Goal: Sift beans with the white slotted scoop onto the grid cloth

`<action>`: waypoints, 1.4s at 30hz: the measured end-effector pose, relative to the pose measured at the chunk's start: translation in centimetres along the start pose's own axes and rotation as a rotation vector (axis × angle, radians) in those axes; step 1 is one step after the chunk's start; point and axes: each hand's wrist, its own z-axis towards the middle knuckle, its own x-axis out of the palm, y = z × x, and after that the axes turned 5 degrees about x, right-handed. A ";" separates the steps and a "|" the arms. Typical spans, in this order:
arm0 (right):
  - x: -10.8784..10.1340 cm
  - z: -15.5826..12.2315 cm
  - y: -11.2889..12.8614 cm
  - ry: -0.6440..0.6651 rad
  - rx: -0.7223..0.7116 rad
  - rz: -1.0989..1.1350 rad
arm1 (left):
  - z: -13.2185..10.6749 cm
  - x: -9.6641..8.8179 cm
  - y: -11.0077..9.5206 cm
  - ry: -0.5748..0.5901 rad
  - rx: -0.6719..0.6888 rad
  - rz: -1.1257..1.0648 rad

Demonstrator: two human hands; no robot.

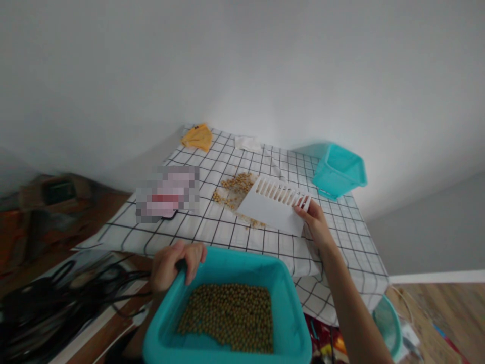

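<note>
My left hand [180, 264] is closed over the far left corner of a turquoise plastic basin [242, 255], which sits just off the table's near edge. Many small round greenish-brown beans or peas [231, 313] cover its bottom. Out over the table, my right hand [312, 217] grips a flat white plastic board [271, 206] by its right end; a row of slots runs along its far edge. The board lies low over the cloth, partly covering a spread of yellowish beans [238, 184] with fine debris. Whether it touches the cloth I cannot tell.
A checked white cloth [288, 164] covers the table. On it are an empty-looking turquoise basket [339, 172] at right, a yellow cloth [197, 137], a white tissue-like piece [247, 143] and a blurred-out pinkish item [168, 192]. Dark cables [94, 288] lie at lower left.
</note>
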 end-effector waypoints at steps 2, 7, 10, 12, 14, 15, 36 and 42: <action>0.0 -0.1 0.1 0.036 0.010 -0.011 | 0.0 0.1 0.0 -0.014 0.008 0.003; -0.1 -0.1 -0.2 0.025 0.010 0.046 | 0.1 -0.1 0.1 0.002 0.002 0.005; -0.2 -0.1 -0.2 -0.009 -0.006 0.041 | 0.0 -0.1 0.1 0.019 -0.006 0.007; -0.1 -0.1 0.0 -0.005 -0.005 0.012 | -0.1 0.0 0.2 0.000 -0.001 -0.003; 0.0 -0.2 0.2 0.024 -0.002 -0.006 | -0.1 0.2 0.2 -0.024 0.016 -0.017; 0.0 -0.3 0.4 0.040 0.000 -0.007 | -0.1 0.2 0.2 -0.026 0.021 -0.020; 0.3 -0.5 0.7 0.061 0.001 -0.013 | 0.1 0.3 0.0 0.000 0.024 0.002; 0.3 -0.7 0.8 0.100 0.021 -0.022 | 0.1 0.1 0.0 0.013 0.028 0.009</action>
